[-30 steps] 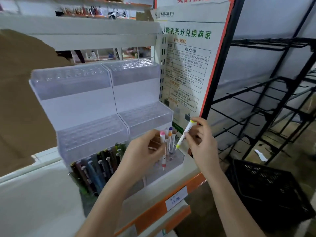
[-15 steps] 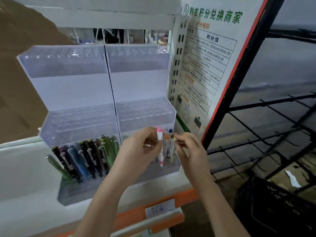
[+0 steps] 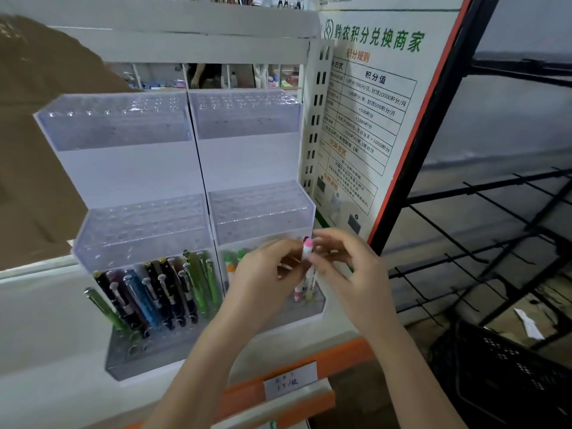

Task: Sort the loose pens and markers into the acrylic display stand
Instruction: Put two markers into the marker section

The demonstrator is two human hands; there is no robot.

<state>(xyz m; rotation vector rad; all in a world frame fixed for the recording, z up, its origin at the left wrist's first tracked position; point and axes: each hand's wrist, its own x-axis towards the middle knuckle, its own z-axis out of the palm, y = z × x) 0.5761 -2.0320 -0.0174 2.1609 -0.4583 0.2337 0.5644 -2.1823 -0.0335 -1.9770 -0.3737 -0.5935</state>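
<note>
Two hands meet at the acrylic display stand [image 3: 198,187], lower-right tier. Left hand [image 3: 263,274] grips a bundle of markers [image 3: 305,283] upright as supply; right hand [image 3: 346,267] apparently pinches the pink-capped marker [image 3: 307,247], w/ fingertips curled, prob. to seat it in a slot.

A white shelf [image 3: 46,329] with an orange front edge [image 3: 340,357] and a price label [image 3: 289,380] is seen. An upper white shelf board [image 3: 185,29] runs above. A printed notice board [image 3: 371,119] with green Chinese heading is fixed at the right corner. A black wire rack [image 3: 483,218] and black plastic crate [image 3: 507,376] are placed right. Brown cardboard [image 3: 34,150] is seen left.
</note>
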